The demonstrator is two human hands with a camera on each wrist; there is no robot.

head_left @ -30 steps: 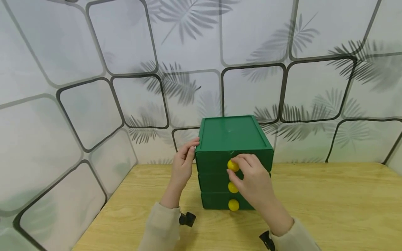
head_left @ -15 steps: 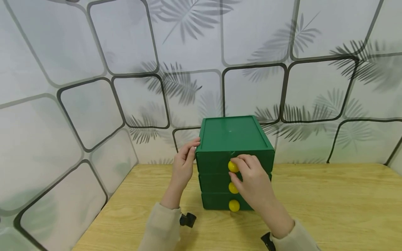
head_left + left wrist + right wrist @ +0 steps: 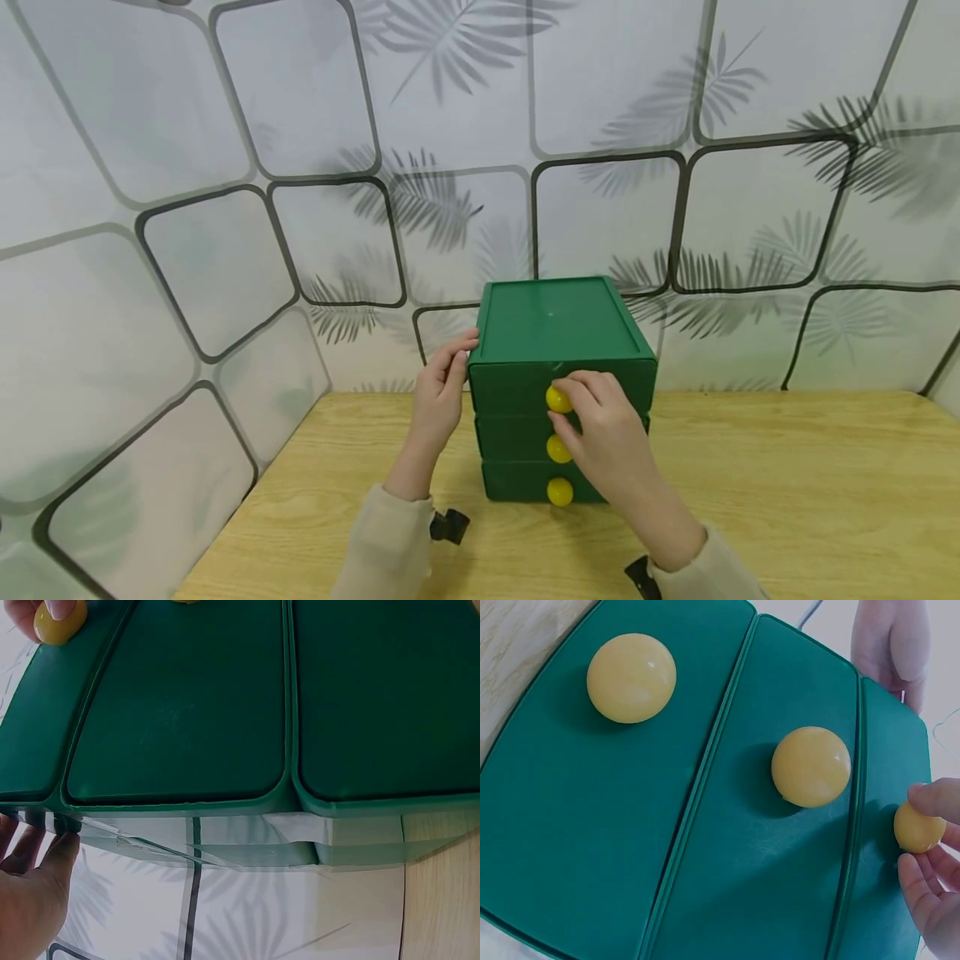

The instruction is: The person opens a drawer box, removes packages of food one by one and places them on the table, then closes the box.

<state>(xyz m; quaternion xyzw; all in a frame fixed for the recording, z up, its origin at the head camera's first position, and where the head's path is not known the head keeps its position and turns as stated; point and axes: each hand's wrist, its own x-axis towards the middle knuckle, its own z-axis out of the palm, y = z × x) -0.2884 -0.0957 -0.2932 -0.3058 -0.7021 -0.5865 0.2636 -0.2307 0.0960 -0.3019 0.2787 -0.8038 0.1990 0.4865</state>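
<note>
A small green drawer unit (image 3: 558, 321) with three stacked drawers stands on the wooden table. Each drawer front carries one round yellow knob. My right hand (image 3: 611, 433) holds the top drawer's knob (image 3: 558, 398) between thumb and fingers; the right wrist view has the fingers (image 3: 930, 896) around that knob too. Below it are the middle knob (image 3: 558, 449), partly covered by the hand, and the bottom knob (image 3: 559, 492). My left hand (image 3: 438, 392) rests its extended fingers against the unit's upper left side. All the drawers look closed, their fronts flush.
The wooden table (image 3: 787, 467) spreads out on both sides of the unit. Close behind rises a wall covering (image 3: 457, 100) with leaf and rounded-square patterns. Seen from the left wrist, the unit's side panel (image 3: 247, 836) is see-through. Black straps (image 3: 450, 527) sit at both wrists.
</note>
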